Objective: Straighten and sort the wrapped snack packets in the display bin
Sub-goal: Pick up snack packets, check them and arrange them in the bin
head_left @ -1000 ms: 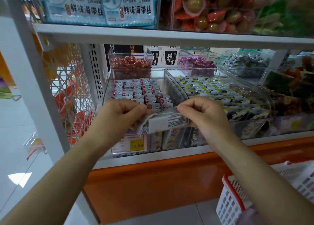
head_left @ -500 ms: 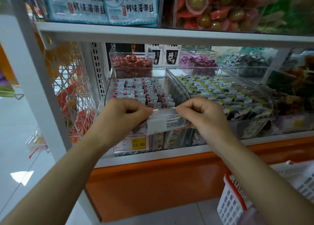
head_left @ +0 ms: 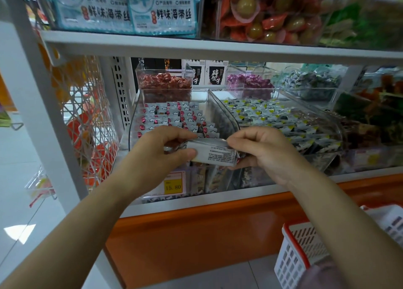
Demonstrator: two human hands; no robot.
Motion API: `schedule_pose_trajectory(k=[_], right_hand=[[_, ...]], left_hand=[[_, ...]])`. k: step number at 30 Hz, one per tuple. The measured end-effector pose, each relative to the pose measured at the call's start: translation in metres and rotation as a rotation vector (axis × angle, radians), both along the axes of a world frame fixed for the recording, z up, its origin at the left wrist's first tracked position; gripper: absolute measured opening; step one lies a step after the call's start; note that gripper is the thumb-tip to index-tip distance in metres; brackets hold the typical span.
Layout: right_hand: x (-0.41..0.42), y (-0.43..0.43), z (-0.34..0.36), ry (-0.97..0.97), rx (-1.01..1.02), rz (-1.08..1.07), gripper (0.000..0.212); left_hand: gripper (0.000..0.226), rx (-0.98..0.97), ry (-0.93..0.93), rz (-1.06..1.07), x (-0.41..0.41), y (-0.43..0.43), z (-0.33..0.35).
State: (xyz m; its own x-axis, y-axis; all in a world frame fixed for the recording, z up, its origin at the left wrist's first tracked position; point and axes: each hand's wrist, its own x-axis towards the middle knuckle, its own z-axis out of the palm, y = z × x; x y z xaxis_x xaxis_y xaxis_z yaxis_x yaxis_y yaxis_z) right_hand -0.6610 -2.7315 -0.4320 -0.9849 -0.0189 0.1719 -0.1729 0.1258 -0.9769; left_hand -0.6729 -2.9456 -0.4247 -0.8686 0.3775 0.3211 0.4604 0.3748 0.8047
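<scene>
I see my left hand (head_left: 161, 151) pinching the left end of the silver snack packet (head_left: 214, 154) and my right hand (head_left: 261, 153) pinching its right end, so it spans almost level between both closed grips, printed side toward me, over the front of the clear display bin (head_left: 222, 112).
</scene>
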Motion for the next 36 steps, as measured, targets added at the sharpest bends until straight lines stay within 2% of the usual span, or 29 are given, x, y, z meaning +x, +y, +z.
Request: schedule_pose_trajectory(k=[5,9,12,13,16,19,21,24,26,28,30,36], right_hand=[[-0.002,0.009,0.005,-0.056,-0.005,0.120,0.008],[-0.004,0.007,-0.003,-0.041,-0.025,0.072,0.013],[-0.002,-0.002,-0.008,-0.034,-0.185,0.066,0.025],[-0.001,-0.007,-0.010,-0.010,-0.202,0.070,0.032],[-0.001,-0.024,-0.017,0.173,-0.009,-0.073,0.035],[-0.008,-0.035,-0.012,0.268,-0.116,-0.142,0.021],[-0.019,-0.035,-0.004,0.286,-0.129,-0.190,0.010],[-0.048,-0.039,0.010,0.303,-0.143,-0.307,0.008],[-0.074,-0.046,0.019,0.319,-0.127,-0.348,0.003],[-0.101,-0.056,0.027,0.338,-0.021,-0.383,0.011],[-0.128,-0.065,0.033,0.360,0.161,-0.399,0.017],[-0.181,-0.085,0.036,0.485,0.650,-0.288,0.015]], left_hand=[[0.023,0.003,0.034,0.016,-0.003,0.002,-0.003],[0.023,-0.029,0.144,0.106,-0.006,0.006,-0.010],[0.020,0.005,0.183,0.250,-0.009,0.007,-0.014],[0.021,0.032,0.184,0.309,-0.011,0.007,-0.014],[0.030,0.098,0.170,0.411,-0.016,0.007,-0.012],[0.039,0.108,0.122,0.380,-0.017,0.011,-0.010],[0.044,-0.029,0.230,0.373,-0.019,0.009,-0.006],[0.054,-0.491,0.468,0.469,-0.035,-0.007,-0.003],[0.058,-0.716,0.423,0.486,-0.047,-0.018,-0.006],[0.060,-0.791,0.365,0.448,-0.055,-0.025,-0.015],[0.061,-0.781,0.380,0.422,-0.057,-0.026,-0.021],[0.070,-0.729,0.404,0.409,-0.056,-0.027,-0.024]])
